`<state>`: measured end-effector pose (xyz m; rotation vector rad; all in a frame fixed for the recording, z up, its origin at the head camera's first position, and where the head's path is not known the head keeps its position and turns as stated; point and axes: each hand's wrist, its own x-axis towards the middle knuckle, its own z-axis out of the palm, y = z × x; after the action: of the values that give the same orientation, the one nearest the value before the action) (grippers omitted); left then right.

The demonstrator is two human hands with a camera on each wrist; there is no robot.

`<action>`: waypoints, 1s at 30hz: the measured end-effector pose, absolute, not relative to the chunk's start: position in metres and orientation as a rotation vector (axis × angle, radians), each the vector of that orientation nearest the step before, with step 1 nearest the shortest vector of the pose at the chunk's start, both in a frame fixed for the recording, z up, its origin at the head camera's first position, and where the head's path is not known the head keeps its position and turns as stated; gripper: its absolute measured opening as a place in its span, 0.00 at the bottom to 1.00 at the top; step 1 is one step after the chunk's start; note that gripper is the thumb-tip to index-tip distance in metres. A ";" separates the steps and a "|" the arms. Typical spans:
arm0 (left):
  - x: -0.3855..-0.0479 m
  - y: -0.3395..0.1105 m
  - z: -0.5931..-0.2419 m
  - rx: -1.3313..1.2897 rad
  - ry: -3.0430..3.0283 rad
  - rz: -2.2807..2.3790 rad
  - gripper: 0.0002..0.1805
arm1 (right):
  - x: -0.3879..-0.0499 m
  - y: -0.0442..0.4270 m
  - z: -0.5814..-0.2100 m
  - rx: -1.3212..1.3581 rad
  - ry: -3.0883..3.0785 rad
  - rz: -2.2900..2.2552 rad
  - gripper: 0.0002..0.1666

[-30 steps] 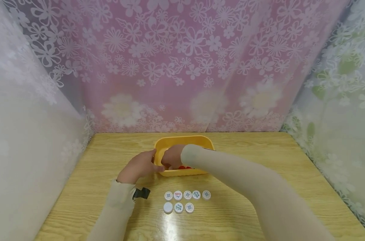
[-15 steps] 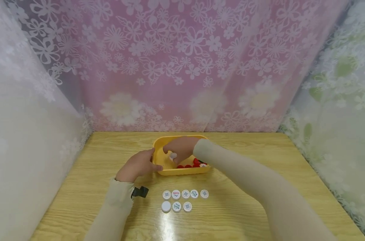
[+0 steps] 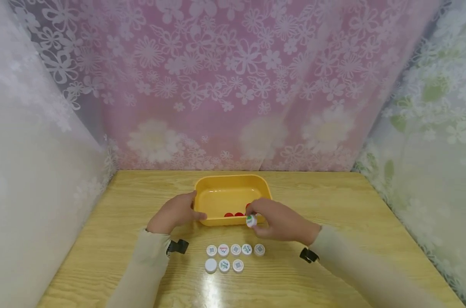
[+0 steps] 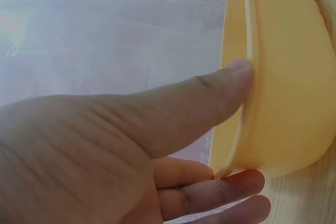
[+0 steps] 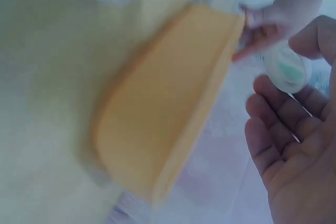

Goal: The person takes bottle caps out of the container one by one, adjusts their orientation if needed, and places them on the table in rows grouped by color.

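Between thumb and fingers, my right hand [image 3: 280, 220] pinches a white bottle cap [image 3: 251, 220] with green print, just in front of the yellow bin's near rim. In the right wrist view the same cap [image 5: 287, 70] sits at the fingertips, slightly blurred. My left hand [image 3: 176, 213] grips the left end of the yellow bin [image 3: 217, 221], thumb on the near rim, fingers at its outer corner; the left wrist view shows the thumb [image 4: 210, 95] touching the rim. Red caps [image 3: 238, 214] lie in the bin along its near wall, partly hidden by that wall and my right hand.
Nearer me on the wooden table [image 3: 140, 265], several white bottle caps [image 3: 235, 250] lie in two rows, most with printed tops. A plain white cap [image 3: 211, 265] starts the front row. A pink floral curtain [image 3: 217, 85] hangs behind the table, with pale ones at both sides.
My right hand has come out of the bin toward me and to the right, bringing a white bottle cap. My left hand has stayed at the bin's left end.
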<state>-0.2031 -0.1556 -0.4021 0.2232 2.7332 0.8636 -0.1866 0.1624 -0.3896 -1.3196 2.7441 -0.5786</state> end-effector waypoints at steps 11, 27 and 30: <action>-0.203 -0.155 -0.399 0.245 2.727 0.832 0.46 | -0.111 0.168 -0.434 -1.564 2.718 -0.390 0.16; -0.203 -0.157 -0.403 0.261 2.712 0.888 0.39 | -0.107 0.163 -0.453 -1.451 2.762 -0.276 0.04; -0.203 -0.156 -0.403 0.252 2.708 0.896 0.40 | -0.107 0.162 -0.452 -1.451 2.761 -0.262 0.05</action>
<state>-0.2035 -0.1562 -0.4032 0.2519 2.7076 0.8955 -0.1072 0.1622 -0.4521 -1.4507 2.7615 -0.2616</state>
